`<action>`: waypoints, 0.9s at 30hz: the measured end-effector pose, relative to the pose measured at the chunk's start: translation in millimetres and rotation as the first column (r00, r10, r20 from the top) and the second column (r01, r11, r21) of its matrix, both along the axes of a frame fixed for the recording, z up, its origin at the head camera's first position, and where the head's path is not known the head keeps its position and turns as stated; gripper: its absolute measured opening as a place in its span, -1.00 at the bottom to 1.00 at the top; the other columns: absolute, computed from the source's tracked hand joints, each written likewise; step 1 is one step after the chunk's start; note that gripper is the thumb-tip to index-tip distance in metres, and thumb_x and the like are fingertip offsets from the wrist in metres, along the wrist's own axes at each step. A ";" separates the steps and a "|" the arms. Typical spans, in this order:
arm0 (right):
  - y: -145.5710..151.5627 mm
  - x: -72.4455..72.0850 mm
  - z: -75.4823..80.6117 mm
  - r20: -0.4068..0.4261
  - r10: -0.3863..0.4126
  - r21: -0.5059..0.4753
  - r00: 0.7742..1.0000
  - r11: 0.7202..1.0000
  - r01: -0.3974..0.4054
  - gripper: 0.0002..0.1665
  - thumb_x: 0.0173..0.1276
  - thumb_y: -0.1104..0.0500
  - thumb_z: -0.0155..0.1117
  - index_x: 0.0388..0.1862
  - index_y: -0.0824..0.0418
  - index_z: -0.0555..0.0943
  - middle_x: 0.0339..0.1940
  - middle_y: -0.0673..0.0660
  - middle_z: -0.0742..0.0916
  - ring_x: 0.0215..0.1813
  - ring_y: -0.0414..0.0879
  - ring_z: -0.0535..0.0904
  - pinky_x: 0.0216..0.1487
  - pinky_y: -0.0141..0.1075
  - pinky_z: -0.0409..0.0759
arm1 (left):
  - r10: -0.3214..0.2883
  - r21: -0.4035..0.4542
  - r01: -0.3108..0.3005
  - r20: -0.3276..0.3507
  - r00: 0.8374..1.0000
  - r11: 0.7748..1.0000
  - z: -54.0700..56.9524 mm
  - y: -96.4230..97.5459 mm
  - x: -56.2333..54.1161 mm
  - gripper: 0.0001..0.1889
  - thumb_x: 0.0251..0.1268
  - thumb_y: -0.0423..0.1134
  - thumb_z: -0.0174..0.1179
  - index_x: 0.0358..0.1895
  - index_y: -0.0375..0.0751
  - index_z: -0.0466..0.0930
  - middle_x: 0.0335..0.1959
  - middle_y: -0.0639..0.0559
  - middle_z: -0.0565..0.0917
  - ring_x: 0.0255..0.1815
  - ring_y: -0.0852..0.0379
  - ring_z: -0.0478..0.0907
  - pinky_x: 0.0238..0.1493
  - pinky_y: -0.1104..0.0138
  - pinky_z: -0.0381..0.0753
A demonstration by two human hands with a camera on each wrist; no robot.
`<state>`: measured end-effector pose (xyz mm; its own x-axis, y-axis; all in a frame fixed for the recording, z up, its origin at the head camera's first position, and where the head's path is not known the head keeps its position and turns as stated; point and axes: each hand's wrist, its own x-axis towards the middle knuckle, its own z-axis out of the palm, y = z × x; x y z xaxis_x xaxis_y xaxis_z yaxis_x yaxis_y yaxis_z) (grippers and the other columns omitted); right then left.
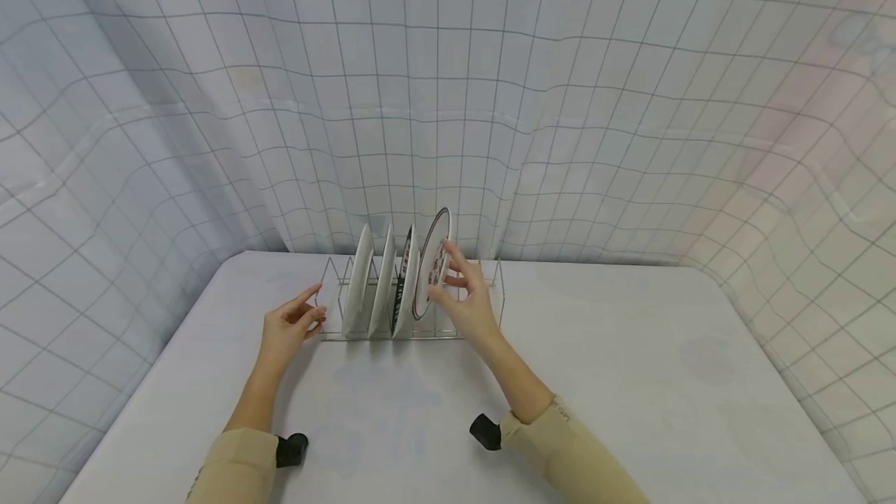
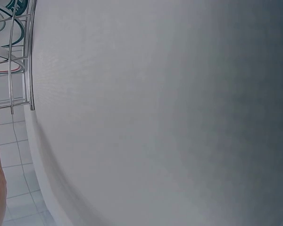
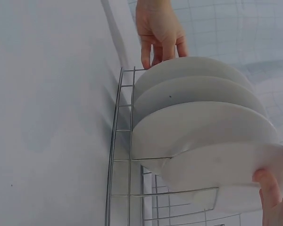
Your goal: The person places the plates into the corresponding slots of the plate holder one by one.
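My right hand (image 1: pixel 470 306) holds a white plate (image 1: pixel 423 286) with a dark rim line and a red pattern, thumb on one face. That plate leans at the right of the row and sits higher than its neighbours. Beside it, three plates stand upright in a wire dish rack (image 1: pixel 427 337): a white plate (image 1: pixel 358 286), another white plate (image 1: pixel 382 286) and a plate with dark green lettering (image 1: pixel 402 294). My left hand (image 1: pixel 287 329) grips the rack's left end with curled fingers. In the right wrist view the held plate (image 3: pixel 217 165) shows its plain white back.
The rack stands on a white table (image 1: pixel 630 364) near its back edge. Behind and at both sides hangs a white curtain (image 1: pixel 448 99) with a grid pattern. Dark wrist devices (image 1: pixel 485 432) sit at both sleeves (image 1: pixel 234 465).
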<state>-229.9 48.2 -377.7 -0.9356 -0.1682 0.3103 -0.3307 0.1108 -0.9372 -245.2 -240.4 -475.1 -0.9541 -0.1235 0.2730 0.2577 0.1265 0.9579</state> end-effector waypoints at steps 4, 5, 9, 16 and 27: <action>-3.8 -1.6 -4.1 -0.017 0.007 0.019 1.000 1.000 -0.007 -0.24 0.21 0.36 0.22 0.38 0.15 0.21 0.20 0.32 0.33 0.10 0.22 0.37 -0.05 -0.15 0.56 | 0.002 -0.007 -0.003 -0.007 1.000 1.000 -0.5 -0.3 0.0 -0.57 0.19 -0.47 0.15 0.15 -0.49 0.38 -0.56 0.21 0.59 -0.48 0.35 0.57 -0.41 0.51 0.64; -4.9 -2.0 -5.2 -0.022 0.008 0.028 1.000 1.000 -0.007 -0.24 0.21 0.36 0.22 0.38 0.16 0.22 0.17 0.35 0.34 0.09 0.23 0.37 -0.03 -0.14 0.55 | 0.002 -0.009 -0.002 -0.009 1.000 1.000 -0.5 -0.2 0.1 -0.57 0.19 -0.47 0.15 0.15 -0.49 0.38 -0.56 0.21 0.59 -0.48 0.35 0.57 -0.41 0.51 0.64; -8.4 -2.1 -9.5 -0.006 0.003 0.066 1.000 0.998 -0.003 -0.25 0.20 0.33 0.24 0.37 0.16 0.24 0.04 0.36 0.37 0.06 0.23 0.39 -0.08 -0.15 0.57 | 0.001 -0.006 -0.001 -0.008 1.000 1.000 -0.1 0.1 0.3 -0.57 0.19 -0.47 0.15 0.15 -0.49 0.38 -0.56 0.21 0.59 -0.48 0.35 0.57 -0.40 0.50 0.64; -10.0 -2.0 -14.1 -0.001 0.004 0.074 1.000 0.997 -0.004 -0.26 0.21 0.32 0.25 0.37 0.16 0.25 -0.01 0.33 0.38 0.05 0.23 0.40 -0.08 -0.13 0.56 | 0.002 0.012 -0.003 0.014 1.000 1.000 1.2 -0.3 1.3 -0.57 0.20 -0.45 0.15 0.16 -0.45 0.38 -0.55 0.21 0.59 -0.47 0.36 0.57 -0.38 0.51 0.64; -8.2 7.8 -24.4 -0.033 0.023 0.106 0.999 0.994 -0.019 -0.25 0.18 0.35 0.28 0.35 0.20 0.26 -0.02 0.38 0.36 0.08 0.24 0.40 -0.13 -0.21 0.62 | -0.004 0.009 0.004 0.029 1.000 1.000 2.7 1.0 2.8 -0.56 0.21 -0.44 0.15 0.18 -0.42 0.38 -0.54 0.21 0.59 -0.45 0.35 0.57 -0.36 0.51 0.64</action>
<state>-222.1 40.0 -402.1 -0.9206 -0.2212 0.3218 -0.3660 0.2016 -0.9085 -242.4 -239.4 -472.5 -0.9620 -0.1218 0.2444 0.2307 0.1165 0.9660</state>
